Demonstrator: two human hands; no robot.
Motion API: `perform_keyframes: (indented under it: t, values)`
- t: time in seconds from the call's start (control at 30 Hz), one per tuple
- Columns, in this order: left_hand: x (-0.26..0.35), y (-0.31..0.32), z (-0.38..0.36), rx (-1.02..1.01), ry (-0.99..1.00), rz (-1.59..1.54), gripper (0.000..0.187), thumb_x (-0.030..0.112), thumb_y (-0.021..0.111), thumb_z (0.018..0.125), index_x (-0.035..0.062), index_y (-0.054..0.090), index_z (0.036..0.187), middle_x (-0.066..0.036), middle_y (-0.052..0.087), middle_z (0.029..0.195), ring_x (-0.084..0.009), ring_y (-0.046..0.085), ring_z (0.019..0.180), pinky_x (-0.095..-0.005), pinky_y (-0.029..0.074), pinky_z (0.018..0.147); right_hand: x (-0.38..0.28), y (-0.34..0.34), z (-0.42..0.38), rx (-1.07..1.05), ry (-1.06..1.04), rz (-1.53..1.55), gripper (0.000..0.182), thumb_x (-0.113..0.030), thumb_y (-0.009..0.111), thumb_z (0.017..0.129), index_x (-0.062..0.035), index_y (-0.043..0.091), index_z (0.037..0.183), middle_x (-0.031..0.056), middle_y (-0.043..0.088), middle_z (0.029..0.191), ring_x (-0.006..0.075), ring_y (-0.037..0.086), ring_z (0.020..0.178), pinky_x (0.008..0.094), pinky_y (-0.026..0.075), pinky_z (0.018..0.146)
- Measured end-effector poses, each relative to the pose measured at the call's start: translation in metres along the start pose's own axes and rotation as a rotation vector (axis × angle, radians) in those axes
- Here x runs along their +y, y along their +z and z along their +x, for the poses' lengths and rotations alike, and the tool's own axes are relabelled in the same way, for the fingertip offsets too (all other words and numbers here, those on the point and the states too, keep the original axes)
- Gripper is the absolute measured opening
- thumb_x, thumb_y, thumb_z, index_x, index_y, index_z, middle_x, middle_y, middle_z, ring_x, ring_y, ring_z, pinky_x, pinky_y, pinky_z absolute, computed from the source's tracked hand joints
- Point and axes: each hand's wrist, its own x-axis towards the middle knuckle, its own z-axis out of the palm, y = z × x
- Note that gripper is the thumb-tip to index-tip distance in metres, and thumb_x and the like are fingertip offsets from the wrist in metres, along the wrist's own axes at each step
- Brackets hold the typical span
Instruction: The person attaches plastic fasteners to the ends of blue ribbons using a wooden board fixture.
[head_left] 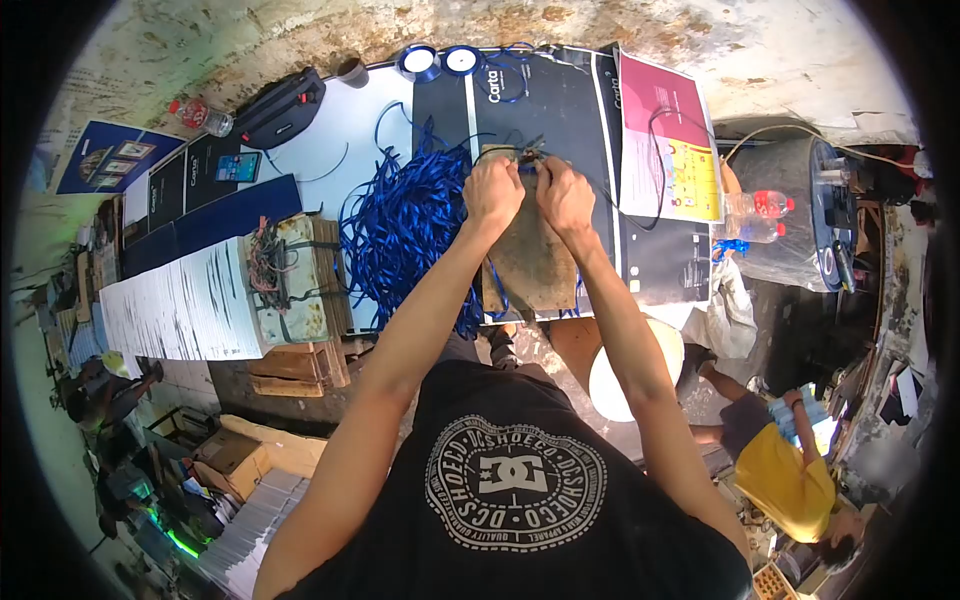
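My left hand (492, 192) and my right hand (566, 197) are both closed, side by side over the far end of a worn wooden board (530, 250). A thin blue ribbon (531, 168) shows between them, and both hands seem to pinch it; the fingertips are mostly hidden. Just beyond the knuckles is a small dark metal piece, too small to name. Left of the board lies a big tangled heap of shiny blue ribbons (400, 220), some strands hanging over the table's near edge.
Two ribbon spools (461, 60) stand at the back by the wall. A phone (238, 167), a black bag (283, 108) and a tall paper stack (185, 305) are on the left. Printed posters (668, 125) and plastic bottles (770, 205) are on the right. A person in yellow (790, 485) sits behind.
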Motion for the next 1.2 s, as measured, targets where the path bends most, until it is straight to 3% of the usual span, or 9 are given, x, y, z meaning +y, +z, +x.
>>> perform_keyframes:
  t: [0.4,0.5,0.53,0.63,0.7,0.8,1.0,1.1,1.2]
  values:
    - [-0.034,-0.003,-0.032,-0.076,-0.028,0.027,0.022,0.02,0.056,0.084,0.0015,0.065,0.078,-0.02,0.064,0.077,-0.0373,0.063,0.074,-0.0452,0.049,0.065,0.027,-0.004,-0.037,-0.154,0.138,-0.072,0.023,-0.029,0.058,0.083,-0.0089,0.068,0.087,0.0216,0.064,0.076,0.0412,0.063,0.072,0.0457,0.051,0.066]
    - [-0.054,-0.027,-0.057,-0.022,-0.009,-0.284,0.022,0.019,0.057,0.085,0.001,0.061,0.074,-0.02,0.063,0.076,-0.0405,0.06,0.072,-0.0439,0.047,0.062,0.027,-0.039,-0.056,-0.179,0.134,0.111,0.025,-0.026,0.055,0.087,-0.004,0.066,0.087,0.022,0.063,0.077,0.0399,0.062,0.075,0.0438,0.05,0.065]
    - [-0.056,-0.04,-0.067,0.037,0.049,-0.303,0.029,0.023,0.056,0.089,0.0,0.06,0.072,-0.014,0.061,0.063,-0.0315,0.057,0.055,-0.0369,0.042,0.052,0.044,-0.037,-0.069,-0.167,0.127,0.186,0.025,-0.025,0.056,0.088,-0.0019,0.065,0.087,0.0212,0.063,0.074,0.0385,0.061,0.066,0.0402,0.049,0.062]
    - [-0.076,-0.081,-0.102,-0.008,-0.215,-0.543,0.032,0.025,0.056,0.091,0.0003,0.061,0.071,-0.001,0.049,0.053,-0.0125,0.044,0.045,-0.0277,0.032,0.044,0.047,-0.082,-0.097,-0.123,0.261,0.255,0.021,-0.018,0.059,0.088,0.0027,0.062,0.084,0.0112,0.054,0.06,0.0109,0.046,0.056,0.0301,0.039,0.052]
    - [-0.066,-0.13,-0.13,-0.02,-0.487,-0.714,0.031,0.027,0.055,0.093,0.002,0.062,0.077,0.008,0.035,0.054,-0.0013,0.029,0.049,-0.021,0.021,0.043,0.077,-0.095,-0.121,0.003,0.193,0.376,0.024,-0.017,0.057,0.09,0.0056,0.06,0.082,0.0021,0.046,0.059,0.0083,0.039,0.059,0.0265,0.035,0.051]
    - [-0.068,-0.189,-0.168,0.024,-0.613,-0.866,0.027,0.028,0.055,0.093,0.0025,0.062,0.086,0.008,0.035,0.054,-0.0011,0.029,0.047,-0.0188,0.021,0.042,0.082,-0.138,-0.151,0.014,0.481,0.463,0.029,-0.021,0.056,0.092,0.0017,0.059,0.074,-0.0036,0.042,0.06,0.0032,0.031,0.056,0.0231,0.024,0.047]
    - [-0.083,-0.186,-0.143,0.128,-0.538,-0.865,0.031,0.029,0.054,0.093,-0.0004,0.063,0.088,0.006,0.042,0.055,-0.0019,0.035,0.048,-0.018,0.027,0.043,0.061,-0.173,-0.173,0.163,0.457,0.649,0.026,-0.022,0.056,0.093,-0.0015,0.058,0.077,-0.0078,0.037,0.06,0.0007,0.025,0.054,0.021,0.017,0.047]
    - [-0.116,-0.135,-0.077,0.259,-0.354,-0.585,0.036,0.031,0.058,0.09,-0.0038,0.067,0.086,-0.005,0.062,0.063,-0.0082,0.053,0.055,-0.0238,0.04,0.049,0.048,-0.177,-0.173,0.127,0.483,0.696,0.027,-0.022,0.056,0.093,-0.0024,0.057,0.075,-0.0078,0.038,0.059,0.0006,0.026,0.054,0.0204,0.018,0.047]
    - [-0.124,-0.127,-0.027,0.297,-0.396,-0.039,0.031,0.035,0.06,0.085,0.0057,0.071,0.085,-0.016,0.067,0.072,-0.0273,0.064,0.065,-0.0366,0.049,0.065,0.038,-0.184,-0.174,0.119,0.399,0.754,0.026,-0.022,0.056,0.093,-0.0034,0.055,0.075,-0.0075,0.039,0.059,0.0005,0.029,0.053,0.0194,0.02,0.047]
